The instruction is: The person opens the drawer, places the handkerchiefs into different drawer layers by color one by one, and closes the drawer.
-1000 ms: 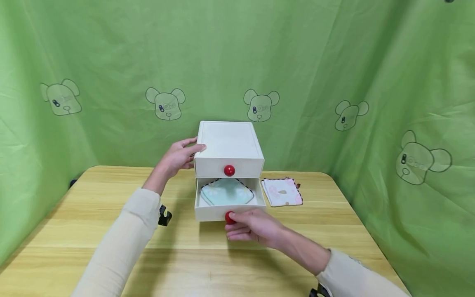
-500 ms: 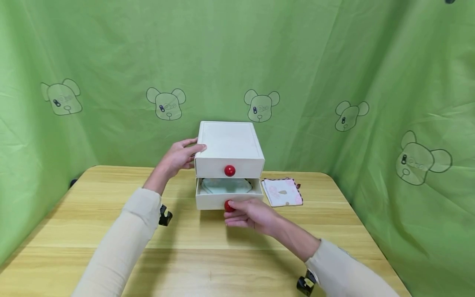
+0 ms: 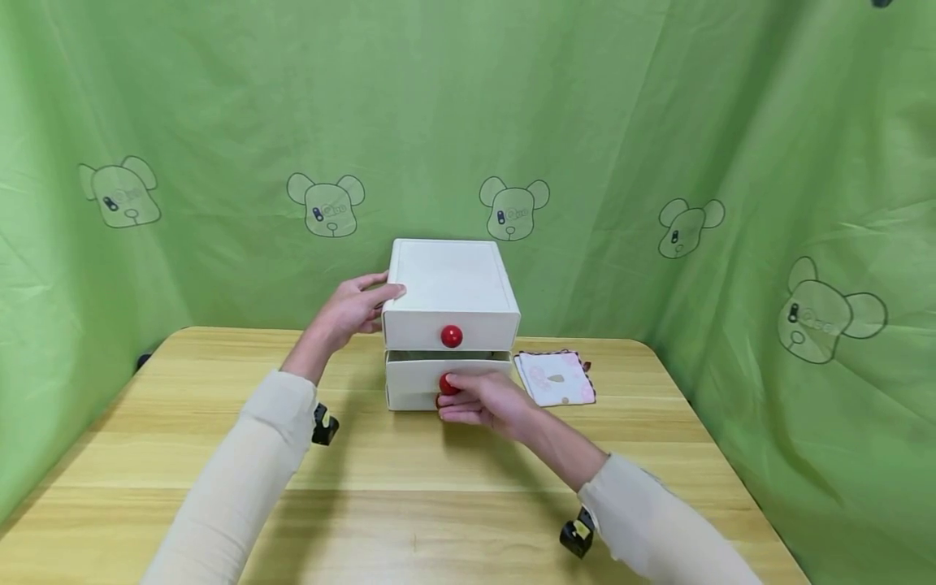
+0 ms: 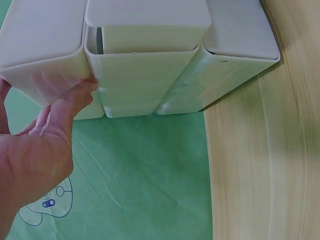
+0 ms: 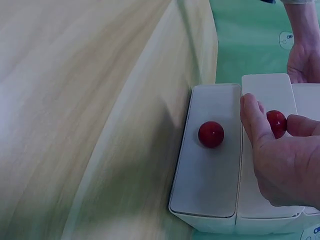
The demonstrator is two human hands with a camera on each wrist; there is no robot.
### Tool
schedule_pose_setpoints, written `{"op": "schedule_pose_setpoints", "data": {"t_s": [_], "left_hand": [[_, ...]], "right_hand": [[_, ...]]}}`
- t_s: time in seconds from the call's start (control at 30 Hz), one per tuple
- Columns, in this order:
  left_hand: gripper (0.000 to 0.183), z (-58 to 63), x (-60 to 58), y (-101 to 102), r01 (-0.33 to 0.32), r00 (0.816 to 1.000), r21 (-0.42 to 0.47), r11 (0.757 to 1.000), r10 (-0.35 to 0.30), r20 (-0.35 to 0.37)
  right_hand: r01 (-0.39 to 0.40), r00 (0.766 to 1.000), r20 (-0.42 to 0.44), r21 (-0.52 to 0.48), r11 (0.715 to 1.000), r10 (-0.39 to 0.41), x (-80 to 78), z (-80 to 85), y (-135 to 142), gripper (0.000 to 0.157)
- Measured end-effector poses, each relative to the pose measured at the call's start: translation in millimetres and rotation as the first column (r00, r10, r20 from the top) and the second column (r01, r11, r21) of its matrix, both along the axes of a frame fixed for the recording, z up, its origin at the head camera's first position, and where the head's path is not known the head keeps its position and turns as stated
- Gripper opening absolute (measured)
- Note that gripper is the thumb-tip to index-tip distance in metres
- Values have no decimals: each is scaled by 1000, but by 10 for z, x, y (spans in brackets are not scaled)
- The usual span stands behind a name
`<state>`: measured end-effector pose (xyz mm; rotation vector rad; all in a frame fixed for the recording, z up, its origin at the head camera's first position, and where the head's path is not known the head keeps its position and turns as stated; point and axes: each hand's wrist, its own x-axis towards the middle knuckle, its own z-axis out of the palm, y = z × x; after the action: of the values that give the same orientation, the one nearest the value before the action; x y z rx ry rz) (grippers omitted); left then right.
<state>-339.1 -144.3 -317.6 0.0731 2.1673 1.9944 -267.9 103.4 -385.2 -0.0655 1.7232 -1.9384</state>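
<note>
A white drawer unit (image 3: 453,272) with red ball knobs stands at the table's far side. My left hand (image 3: 351,307) rests on its upper left edge, thumb laid across the top; in the left wrist view the fingers (image 4: 75,102) press flat against the side wall. The middle drawer (image 3: 412,380) sticks out slightly, leaving a narrow slit above its front. Thumb and fingers of my right hand (image 3: 500,402) pinch its red knob (image 5: 276,123). The drawer's inside is mostly hidden. Below it the bottom drawer (image 5: 210,175) is closed, its knob (image 5: 211,134) plain in the right wrist view.
A folded white-and-pink cloth (image 3: 557,378) with a dark checked border lies on the wooden table (image 3: 351,520), just right of the unit. Green curtain (image 3: 439,106) printed with bear heads hangs behind and at both sides.
The right hand has pushed the middle drawer back into the unit by its knob, and the pale green cloth inside has gone out of sight. My left hand has stayed put.
</note>
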Motion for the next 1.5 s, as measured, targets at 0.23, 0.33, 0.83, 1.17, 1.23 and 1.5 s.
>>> {"op": "schedule_pose_setpoints", "data": {"t_s": [0.23, 0.33, 0.83, 1.17, 1.23, 1.5], "left_hand": [[78, 5, 3, 1, -8, 1000, 7, 1000, 8, 1], [79, 6, 5, 5, -4, 1000, 7, 1000, 4, 4], [79, 18, 8, 20, -3, 1000, -3, 1000, 3, -2], [79, 8, 11, 10, 2, 1000, 0, 1000, -2, -1], [79, -1, 8, 6, 6, 1000, -4, 1000, -6, -2], [78, -8, 6, 5, 0, 1000, 1, 1000, 0, -10]], "right_hand": [[34, 999, 9, -7, 999, -34, -110, -13, -24, 37], [46, 999, 19, -10, 999, -46, -141, -16, -26, 37], [50, 999, 18, -11, 999, -50, -189, -1, -28, 37], [60, 998, 10, -7, 998, -59, -157, -40, -27, 37], [55, 998, 1, 9, 998, -55, -140, -46, -28, 38], [-4, 999, -44, 50, 999, 7, -90, -69, 14, 42]]}}
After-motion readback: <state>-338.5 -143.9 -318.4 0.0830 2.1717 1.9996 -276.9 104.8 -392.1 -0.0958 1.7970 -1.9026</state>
